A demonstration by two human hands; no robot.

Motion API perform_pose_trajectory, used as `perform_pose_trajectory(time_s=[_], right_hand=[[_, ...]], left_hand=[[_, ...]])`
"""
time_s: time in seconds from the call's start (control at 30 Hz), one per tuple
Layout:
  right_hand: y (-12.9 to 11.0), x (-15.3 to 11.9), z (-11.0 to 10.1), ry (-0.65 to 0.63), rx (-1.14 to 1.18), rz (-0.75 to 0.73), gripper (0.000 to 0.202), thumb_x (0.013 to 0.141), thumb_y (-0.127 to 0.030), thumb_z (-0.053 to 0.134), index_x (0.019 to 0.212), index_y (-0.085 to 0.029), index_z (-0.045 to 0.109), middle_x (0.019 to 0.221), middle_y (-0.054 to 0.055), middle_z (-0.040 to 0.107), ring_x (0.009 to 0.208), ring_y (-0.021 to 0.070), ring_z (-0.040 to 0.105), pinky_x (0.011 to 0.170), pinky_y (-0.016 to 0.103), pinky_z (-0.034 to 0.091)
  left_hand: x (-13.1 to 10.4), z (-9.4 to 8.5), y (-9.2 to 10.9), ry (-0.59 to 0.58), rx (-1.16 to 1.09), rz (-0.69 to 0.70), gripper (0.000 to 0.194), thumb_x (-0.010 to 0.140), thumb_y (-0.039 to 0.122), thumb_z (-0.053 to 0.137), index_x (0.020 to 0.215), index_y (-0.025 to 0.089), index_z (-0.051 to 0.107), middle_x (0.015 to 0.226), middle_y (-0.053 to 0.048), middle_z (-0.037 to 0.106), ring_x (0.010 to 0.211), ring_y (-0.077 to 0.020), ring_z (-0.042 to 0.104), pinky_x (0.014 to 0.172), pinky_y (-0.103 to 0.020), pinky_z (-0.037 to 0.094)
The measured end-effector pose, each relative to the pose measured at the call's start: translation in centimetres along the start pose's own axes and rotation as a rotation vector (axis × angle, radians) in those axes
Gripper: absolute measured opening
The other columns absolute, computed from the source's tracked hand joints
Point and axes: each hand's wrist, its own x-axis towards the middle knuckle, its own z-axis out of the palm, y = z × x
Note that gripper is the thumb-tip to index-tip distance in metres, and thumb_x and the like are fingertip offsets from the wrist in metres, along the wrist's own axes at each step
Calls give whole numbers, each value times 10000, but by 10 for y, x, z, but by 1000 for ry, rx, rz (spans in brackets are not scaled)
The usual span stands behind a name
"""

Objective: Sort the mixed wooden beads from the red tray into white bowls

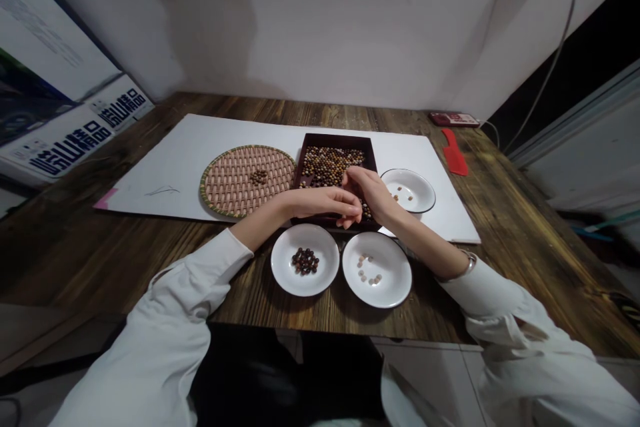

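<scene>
My left hand (326, 202) reaches over the front of a dark tray (340, 139) of mixed brown, tan and black beads (327, 163). Its fingers are drawn together, pointing right. Close against it, my right hand (369, 191) bends inward with curled fingers. Whatever lies between the fingertips is hidden. Below the hands stand two white dishes: the left dish (280, 263) has dark beads (305, 261) in it, the right dish (397, 283) a few pale beads (370, 270). A third white dish (423, 192), partly behind my right wrist, contains a few tan beads.
Left of the tray, a round woven mat (227, 180) bears a small cluster of brown beads (259, 177). A white board (165, 147) lies under mat and tray. A red scraper-like tool (455, 153) and a dark red phone-like object (454, 120) are at the right. Boxes (75, 140) stand left.
</scene>
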Motion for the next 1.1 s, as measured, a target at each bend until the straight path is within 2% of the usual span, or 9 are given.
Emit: perform_pose_trajectory(time_s=[0.27, 0.53, 1.1], right_hand=[[3, 2, -2, 28, -15, -6, 255, 838, -336, 474, 647, -186, 550, 563, -36, 459, 508, 83, 406, 467, 205, 321], [5, 4, -4, 29, -64, -22, 252, 825, -375, 475, 659, -197, 537, 548, -26, 459, 488, 98, 408, 434, 220, 318], [3, 3, -1, 17, -118, -3, 277, 842, -373, 468, 656, -184, 544, 564, -27, 447, 520, 98, 400, 477, 233, 304]], left_hand=[[1, 1, -2, 93, 27, -6, 242, 820, 368, 664, 813, 125, 661, 749, -20, 615, 674, -82, 545, 634, -225, 413], [4, -1, -3, 167, 136, -2, 243, 836, 370, 639, 870, 133, 682, 812, -33, 662, 762, -102, 576, 749, -247, 439], [6, -4, -9, 139, 224, -4, 289, 842, 400, 620, 916, 139, 718, 864, -46, 686, 842, -128, 619, 855, -281, 458]])
